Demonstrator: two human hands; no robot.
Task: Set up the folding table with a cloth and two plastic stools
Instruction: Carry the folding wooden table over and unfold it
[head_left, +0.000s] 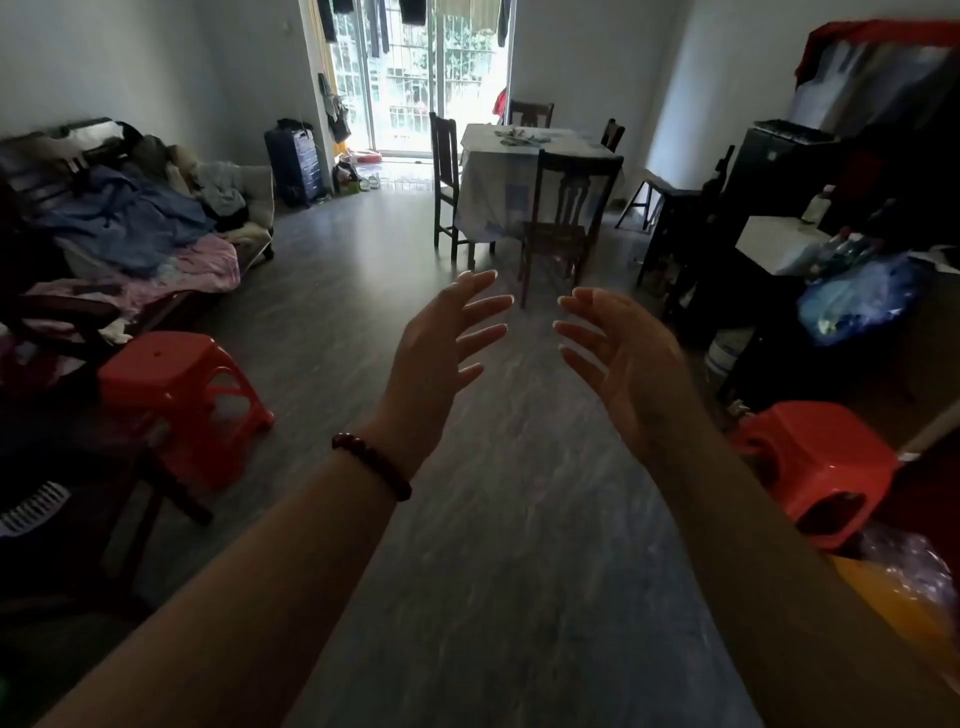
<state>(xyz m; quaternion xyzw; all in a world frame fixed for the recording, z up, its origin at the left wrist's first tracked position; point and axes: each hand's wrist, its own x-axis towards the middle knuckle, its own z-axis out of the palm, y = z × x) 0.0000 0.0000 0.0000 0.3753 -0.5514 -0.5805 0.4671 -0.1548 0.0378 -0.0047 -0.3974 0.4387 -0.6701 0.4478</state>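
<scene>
Where the grey wood-look floor (493, 545) meets the clutter on the near left, one red plastic stool (171, 384) stands upright on its legs, just in front of a sofa (130, 228) heaped with clothes and bedding. A second red plastic stool (815, 467) sits at the near right, its inner edge hidden behind the right forearm; an orange object under clear plastic wrap (893, 608) lies just nearer than it.

Between the two stools, both arms reach forward over bare floor. The left hand (436, 353) and the right hand (623, 364) are raised with palms turned toward each other, apart, touching nothing. The left fingers (483, 304) are spread and nearly straight; the right fingers (582, 332) are spread and slightly bent. A dark red bead bracelet (371, 465) circles the left wrist.

Farther off, a dining table (498, 176) draped in a pale cloth stands with dark wooden chairs (566, 208) round it, before a bright glass door (415, 78) with clothes hanging above. A dark suitcase (296, 166) stands at the far left wall, and dark shelving with a blue plastic bag (852, 301) fills the right side.
</scene>
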